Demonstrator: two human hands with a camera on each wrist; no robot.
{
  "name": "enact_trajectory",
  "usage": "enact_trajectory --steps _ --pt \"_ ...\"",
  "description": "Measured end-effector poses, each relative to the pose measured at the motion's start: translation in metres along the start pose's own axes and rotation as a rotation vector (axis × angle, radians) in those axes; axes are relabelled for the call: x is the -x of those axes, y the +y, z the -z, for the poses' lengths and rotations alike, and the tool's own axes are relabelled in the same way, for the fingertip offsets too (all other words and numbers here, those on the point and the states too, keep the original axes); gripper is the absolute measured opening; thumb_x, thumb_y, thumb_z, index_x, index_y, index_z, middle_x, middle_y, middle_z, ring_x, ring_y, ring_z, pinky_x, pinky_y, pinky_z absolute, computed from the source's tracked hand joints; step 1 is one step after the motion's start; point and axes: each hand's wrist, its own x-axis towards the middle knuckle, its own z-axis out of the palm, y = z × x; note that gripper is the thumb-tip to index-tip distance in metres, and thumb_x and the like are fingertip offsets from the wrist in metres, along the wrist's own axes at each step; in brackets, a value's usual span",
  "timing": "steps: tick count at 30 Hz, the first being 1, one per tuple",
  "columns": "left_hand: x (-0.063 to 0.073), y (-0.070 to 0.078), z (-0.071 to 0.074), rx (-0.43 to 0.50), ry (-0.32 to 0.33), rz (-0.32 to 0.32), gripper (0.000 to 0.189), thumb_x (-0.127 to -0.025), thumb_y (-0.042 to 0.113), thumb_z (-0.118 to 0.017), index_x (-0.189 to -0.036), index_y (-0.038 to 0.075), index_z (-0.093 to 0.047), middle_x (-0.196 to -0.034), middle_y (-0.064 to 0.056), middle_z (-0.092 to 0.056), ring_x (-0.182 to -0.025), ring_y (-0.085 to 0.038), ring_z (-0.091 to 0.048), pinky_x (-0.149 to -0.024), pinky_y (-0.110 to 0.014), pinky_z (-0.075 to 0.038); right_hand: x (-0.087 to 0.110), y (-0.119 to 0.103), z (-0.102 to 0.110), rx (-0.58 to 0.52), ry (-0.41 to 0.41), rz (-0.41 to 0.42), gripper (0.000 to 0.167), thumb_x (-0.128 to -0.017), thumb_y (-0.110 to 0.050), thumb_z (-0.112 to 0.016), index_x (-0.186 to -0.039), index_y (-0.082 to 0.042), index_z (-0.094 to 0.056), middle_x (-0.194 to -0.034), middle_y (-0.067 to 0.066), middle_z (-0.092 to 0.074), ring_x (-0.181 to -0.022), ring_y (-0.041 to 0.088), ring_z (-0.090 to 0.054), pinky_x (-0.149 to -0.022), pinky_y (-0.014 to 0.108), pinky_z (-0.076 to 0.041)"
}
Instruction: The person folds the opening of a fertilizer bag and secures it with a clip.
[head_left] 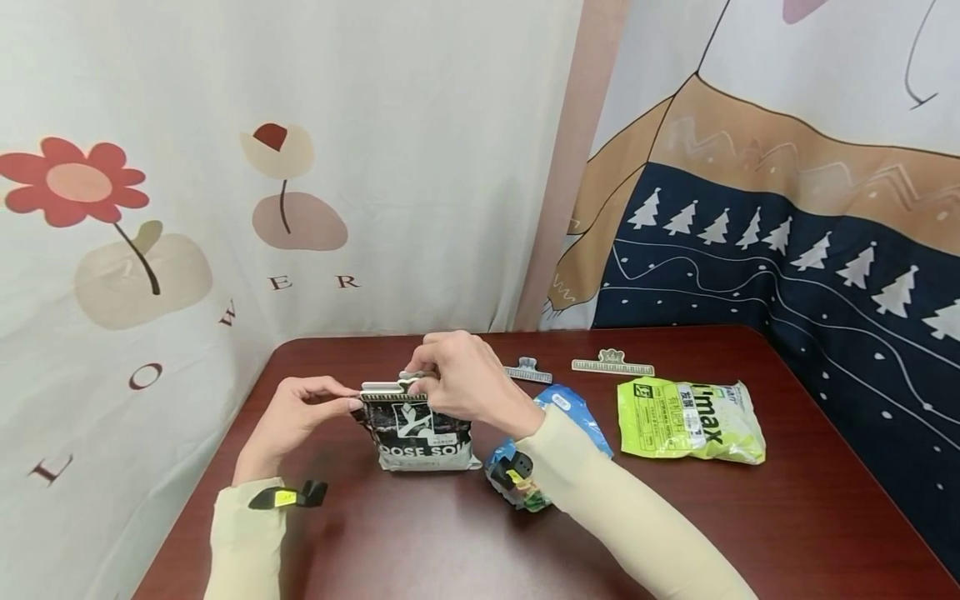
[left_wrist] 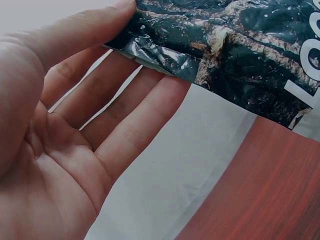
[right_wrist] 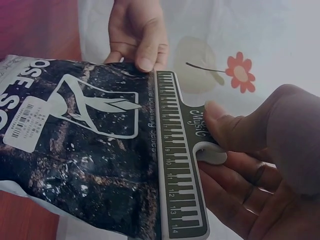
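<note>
A black soil bag [head_left: 423, 429] with white lettering stands upright on the table. Along its top edge sits a clip [right_wrist: 182, 160] printed with piano keys and a ruler scale. My right hand [head_left: 463, 371] pinches the clip's handle between thumb and fingers. At the bag's upper left corner, my left hand [head_left: 300, 412] pinches the film between thumb and fingertips, as the left wrist view shows up close. Behind my right forearm lies a blue bag [head_left: 573, 412], partly hidden by the sleeve and wrist strap.
To the right a green and white bag [head_left: 690, 421] lies flat on the dark red table [head_left: 420, 542]. Two more clips lie near the back edge: a grey-blue one [head_left: 529, 371] and a pale one [head_left: 612, 364]. Printed curtains [head_left: 420, 167] hang behind the table.
</note>
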Motion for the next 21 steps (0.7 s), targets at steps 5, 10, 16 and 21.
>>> enact_trajectory --steps 5,10,16,21 --pt "-0.001 -0.001 0.001 0.003 -0.019 0.001 0.014 -0.087 0.002 -0.079 -0.101 -0.001 -0.079 -0.087 0.01 -0.079 -0.077 -0.016 -0.076 -0.07 -0.027 -0.059 0.0 -0.001 -0.004 0.025 -0.003 0.01 0.017 -0.086 -0.006 -0.075 -0.091 -0.021 -0.081 -0.084 -0.014 -0.069 -0.069 -0.004 -0.064 -0.06 0.016 -0.046" --pt "-0.001 -0.002 0.002 0.085 -0.042 -0.007 0.019 -0.088 -0.001 -0.078 -0.105 -0.009 -0.076 -0.089 0.006 -0.08 -0.078 -0.012 -0.077 -0.073 -0.03 -0.062 -0.001 -0.001 -0.007 0.041 0.003 0.022 0.013 -0.086 -0.009 -0.077 -0.091 -0.021 -0.081 -0.083 -0.013 -0.069 -0.069 -0.003 -0.065 -0.059 0.016 -0.045" --pt "0.002 -0.006 0.006 0.168 -0.08 -0.051 0.02 -0.091 -0.008 -0.07 -0.11 -0.015 -0.071 -0.097 0.005 -0.08 -0.081 -0.014 -0.078 -0.075 -0.032 -0.063 -0.001 -0.002 -0.01 0.044 0.0 0.025 0.011 -0.086 -0.011 -0.078 -0.09 -0.02 -0.081 -0.084 -0.012 -0.07 -0.064 -0.002 -0.06 -0.057 0.016 -0.043" --pt "0.004 -0.005 0.009 0.192 -0.087 -0.039 0.02 -0.091 -0.007 -0.07 -0.11 -0.014 -0.071 -0.095 0.003 -0.08 -0.082 -0.017 -0.079 -0.075 -0.034 -0.063 -0.002 -0.004 -0.014 0.063 -0.02 0.019 0.008 -0.086 -0.015 -0.079 -0.091 -0.022 -0.081 -0.086 -0.013 -0.07 -0.062 -0.004 -0.056 -0.056 0.015 -0.041"
